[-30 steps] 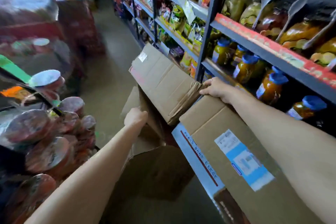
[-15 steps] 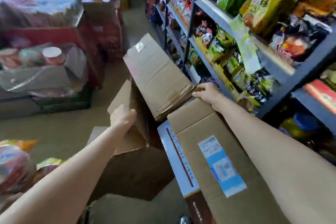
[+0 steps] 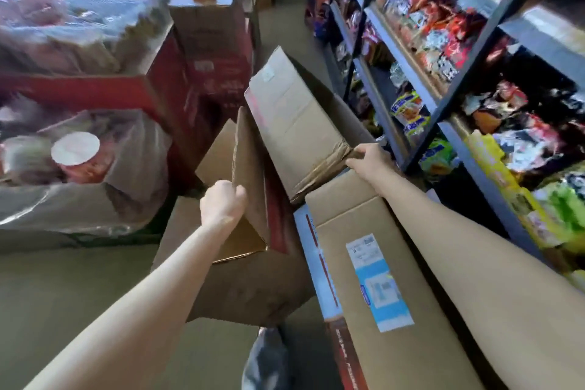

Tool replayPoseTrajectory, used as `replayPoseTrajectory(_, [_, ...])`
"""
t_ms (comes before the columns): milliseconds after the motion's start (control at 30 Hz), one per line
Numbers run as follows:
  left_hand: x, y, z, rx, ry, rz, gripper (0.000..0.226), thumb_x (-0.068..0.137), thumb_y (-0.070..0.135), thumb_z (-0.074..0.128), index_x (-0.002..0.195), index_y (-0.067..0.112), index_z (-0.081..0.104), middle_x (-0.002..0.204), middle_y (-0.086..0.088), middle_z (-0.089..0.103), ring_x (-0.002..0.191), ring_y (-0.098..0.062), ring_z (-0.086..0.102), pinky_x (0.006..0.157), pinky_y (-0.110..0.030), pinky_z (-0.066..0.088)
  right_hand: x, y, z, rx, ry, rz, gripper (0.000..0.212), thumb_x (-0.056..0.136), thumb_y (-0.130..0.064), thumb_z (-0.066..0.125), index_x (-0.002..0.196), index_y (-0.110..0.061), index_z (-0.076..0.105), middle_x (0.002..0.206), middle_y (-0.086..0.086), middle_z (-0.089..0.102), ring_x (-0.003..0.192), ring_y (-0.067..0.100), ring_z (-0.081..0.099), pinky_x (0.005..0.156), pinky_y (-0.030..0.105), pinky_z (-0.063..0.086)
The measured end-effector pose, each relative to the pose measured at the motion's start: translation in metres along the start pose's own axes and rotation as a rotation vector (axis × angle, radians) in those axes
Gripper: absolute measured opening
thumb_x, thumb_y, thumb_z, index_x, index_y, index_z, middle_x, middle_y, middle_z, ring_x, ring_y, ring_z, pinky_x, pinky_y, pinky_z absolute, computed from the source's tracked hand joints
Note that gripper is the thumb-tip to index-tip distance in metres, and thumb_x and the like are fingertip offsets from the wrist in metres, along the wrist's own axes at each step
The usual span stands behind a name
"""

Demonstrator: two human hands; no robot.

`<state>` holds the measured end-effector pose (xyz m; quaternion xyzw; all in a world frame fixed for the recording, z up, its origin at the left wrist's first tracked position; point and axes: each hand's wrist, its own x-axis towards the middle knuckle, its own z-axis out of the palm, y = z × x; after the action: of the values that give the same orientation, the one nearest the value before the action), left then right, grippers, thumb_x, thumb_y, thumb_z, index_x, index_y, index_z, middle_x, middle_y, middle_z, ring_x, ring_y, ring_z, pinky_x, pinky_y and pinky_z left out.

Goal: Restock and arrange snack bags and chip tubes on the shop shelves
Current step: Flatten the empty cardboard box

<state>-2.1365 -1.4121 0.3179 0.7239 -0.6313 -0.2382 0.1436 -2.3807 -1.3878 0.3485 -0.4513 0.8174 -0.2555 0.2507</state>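
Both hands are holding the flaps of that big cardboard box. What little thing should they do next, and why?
Probably spread the flaps wider. The left hand grips the upright brown side flap and the right hand pinches the long creased top flap of the big brown cardboard box, yet the inside is not visible, so nothing can be taken out for the shelves.

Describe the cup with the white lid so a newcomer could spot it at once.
Look left of the aisle, opposite the snack shelves, to the low goods wrapped in clear plastic. The cup lies tilted under that wrap. Its round white lid stands out, unlike the blurred packs around it.
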Motion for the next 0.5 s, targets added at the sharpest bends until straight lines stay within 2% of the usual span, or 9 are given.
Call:
replayPoseTrajectory(67, [0.083,0.004,0.032,0.013,-0.021,-0.009,0.03,0.092,0.02,0.043,0.089,-0.004,0.061,0.097,-0.021,0.064,0.095,-0.039,0.059,0.074,-0.032,0.038,0.083,0.0,0.038,0.0,0.0,0.0,0.025,0.088,-0.012,0.06,0.11,0.0,0.064,0.105,0.015,0.065,0.108,0.029,0.057,0.061,0.02,0.032])
replayPoseTrajectory(100, [0.116,0.003,0.05,0.033,-0.047,-0.038,0.029,0.091,0.021,0.043,0.089,-0.003,0.061,0.098,-0.02,0.065,0.096,-0.038,0.059,0.076,-0.033,0.04,0.118,0.005,0.06,0.002,-0.009,0.013,0.023,0.088,-0.012,0.061,0.107,0.0,0.065,0.1,0.016,0.064,0.106,0.03,0.058,0.059,0.02,0.032])
replayPoseTrajectory(233, [0.24,0.002,0.139,0.026,-0.16,-0.126,0.03,0.09,0.022,0.045,0.093,-0.001,0.064,0.096,-0.016,0.066,0.095,-0.036,0.06,0.076,-0.031,0.042,0.242,0.037,0.149,-0.02,0.008,0.053,0.02,0.088,-0.015,0.06,0.103,-0.003,0.065,0.108,0.022,0.066,0.105,0.034,0.058,0.08,0.031,0.039])
replayPoseTrajectory(400, [0.352,-0.028,0.254,0.019,-0.197,-0.168,0.029,0.093,0.023,0.044,0.08,0.002,0.059,0.073,-0.006,0.056,0.084,-0.032,0.061,0.071,-0.031,0.044,0.362,0.083,0.278,-0.037,0.002,0.156,0.017,0.091,-0.014,0.055,0.102,-0.005,0.064,0.11,0.02,0.065,0.109,0.036,0.055,0.085,0.034,0.041])
replayPoseTrajectory(467, [0.381,-0.048,0.294,-0.007,-0.201,-0.187,0.031,0.095,0.027,0.044,0.082,0.003,0.059,0.078,-0.008,0.059,0.086,-0.032,0.061,0.078,-0.034,0.048,0.404,0.111,0.315,-0.018,-0.003,0.233,0.018,0.092,-0.013,0.054,0.105,-0.005,0.063,0.113,0.019,0.063,0.111,0.035,0.054,0.088,0.034,0.042])
replayPoseTrajectory(500, [0.393,-0.056,0.312,-0.036,-0.219,-0.2,0.032,0.096,0.029,0.044,0.089,0.003,0.062,0.085,-0.009,0.062,0.088,-0.032,0.062,0.08,-0.035,0.049,0.425,0.126,0.329,0.013,-0.003,0.275,0.02,0.093,-0.013,0.053,0.108,-0.005,0.062,0.116,0.019,0.062,0.113,0.035,0.053,0.09,0.034,0.042])
